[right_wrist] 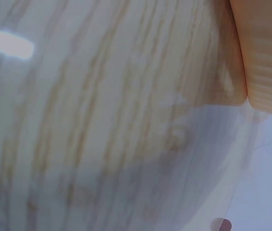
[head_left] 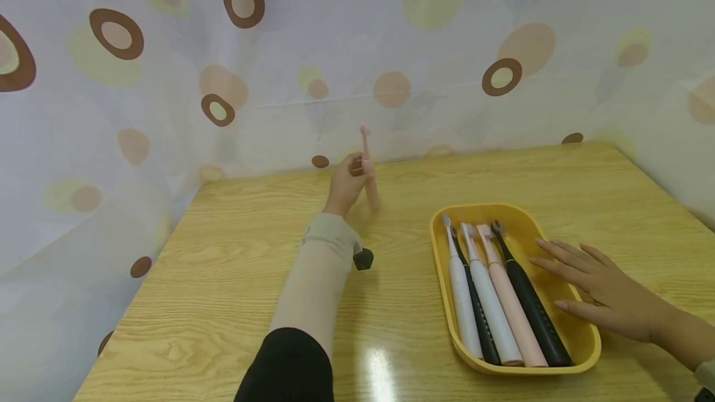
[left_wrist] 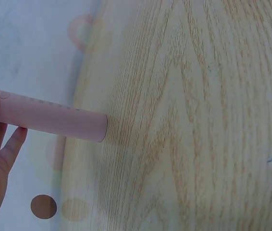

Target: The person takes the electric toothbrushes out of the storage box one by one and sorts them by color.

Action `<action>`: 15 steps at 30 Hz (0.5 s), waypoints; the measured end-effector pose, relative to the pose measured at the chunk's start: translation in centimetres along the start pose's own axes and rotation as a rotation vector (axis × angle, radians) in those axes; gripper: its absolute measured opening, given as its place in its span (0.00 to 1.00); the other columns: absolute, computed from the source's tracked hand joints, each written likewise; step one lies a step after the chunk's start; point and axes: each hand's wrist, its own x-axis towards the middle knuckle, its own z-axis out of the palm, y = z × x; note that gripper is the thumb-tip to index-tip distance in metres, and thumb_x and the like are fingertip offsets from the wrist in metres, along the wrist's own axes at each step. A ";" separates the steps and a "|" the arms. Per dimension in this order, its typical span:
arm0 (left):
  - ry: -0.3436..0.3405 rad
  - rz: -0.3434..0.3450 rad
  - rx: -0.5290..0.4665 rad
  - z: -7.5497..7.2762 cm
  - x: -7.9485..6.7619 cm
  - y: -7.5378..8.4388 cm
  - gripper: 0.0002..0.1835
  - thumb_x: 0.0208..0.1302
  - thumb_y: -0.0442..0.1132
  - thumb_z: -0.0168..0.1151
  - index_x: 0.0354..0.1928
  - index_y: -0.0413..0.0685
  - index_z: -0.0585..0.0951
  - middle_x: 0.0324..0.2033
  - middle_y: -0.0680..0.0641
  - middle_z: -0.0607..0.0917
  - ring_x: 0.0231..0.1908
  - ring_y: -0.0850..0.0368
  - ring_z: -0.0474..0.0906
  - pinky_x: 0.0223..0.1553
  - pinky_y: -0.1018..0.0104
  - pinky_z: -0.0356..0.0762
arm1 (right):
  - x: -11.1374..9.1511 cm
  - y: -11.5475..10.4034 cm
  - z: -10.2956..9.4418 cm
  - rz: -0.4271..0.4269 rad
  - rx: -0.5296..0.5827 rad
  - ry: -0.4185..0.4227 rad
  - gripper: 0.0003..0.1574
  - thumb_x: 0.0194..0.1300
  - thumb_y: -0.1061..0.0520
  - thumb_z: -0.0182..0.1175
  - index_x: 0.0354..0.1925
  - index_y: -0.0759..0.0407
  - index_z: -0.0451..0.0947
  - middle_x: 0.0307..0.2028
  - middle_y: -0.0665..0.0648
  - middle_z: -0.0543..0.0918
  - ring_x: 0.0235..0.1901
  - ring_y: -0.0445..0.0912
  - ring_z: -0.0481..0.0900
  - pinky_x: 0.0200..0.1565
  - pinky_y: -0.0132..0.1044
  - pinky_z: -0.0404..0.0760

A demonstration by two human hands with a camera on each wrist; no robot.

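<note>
No wording, brand or number can be read on the pink toothbrush [left_wrist: 49,118] I grip in my left hand [head_left: 347,183]; a row of small marks along its handle is too faint to make out. In the yellow tray [head_left: 519,228], pale specks on the thicker black toothbrush [head_left: 530,303] and thinner black toothbrush [head_left: 481,312] are likewise illegible.

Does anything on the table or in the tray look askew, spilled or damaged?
Nothing stands out. Five toothbrushes lie side by side in the yellow tray, and the left hand holds a pink toothbrush roughly upright near the far edge of the table. No spill or damage shows.
</note>
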 end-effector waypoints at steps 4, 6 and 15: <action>-0.015 -0.009 -0.001 -0.1 0.2 0.1 0.23 0.55 0.30 0.57 0.54 0.47 0.69 0.47 0.45 0.73 0.47 0.52 0.70 0.46 0.63 0.70 | 0.1 0.0 -0.1 -0.007 0.004 0.003 0.39 0.54 0.51 0.58 0.62 0.57 0.56 0.64 0.58 0.51 0.63 0.42 0.40 0.60 0.43 0.28; -0.025 -0.021 -0.008 -0.2 0.2 0.1 0.23 0.55 0.31 0.58 0.55 0.47 0.68 0.48 0.45 0.72 0.47 0.52 0.69 0.46 0.62 0.70 | 0.1 0.0 -0.1 -0.006 0.004 0.002 0.39 0.54 0.51 0.58 0.62 0.57 0.56 0.64 0.58 0.51 0.63 0.43 0.40 0.60 0.44 0.29; -0.037 -0.043 -0.088 -0.6 -0.6 0.1 0.31 0.54 0.35 0.60 0.60 0.47 0.61 0.51 0.46 0.70 0.49 0.52 0.68 0.48 0.62 0.68 | -0.2 0.0 0.1 -0.008 -0.007 0.007 0.38 0.54 0.51 0.57 0.61 0.57 0.58 0.63 0.60 0.53 0.63 0.45 0.42 0.60 0.42 0.29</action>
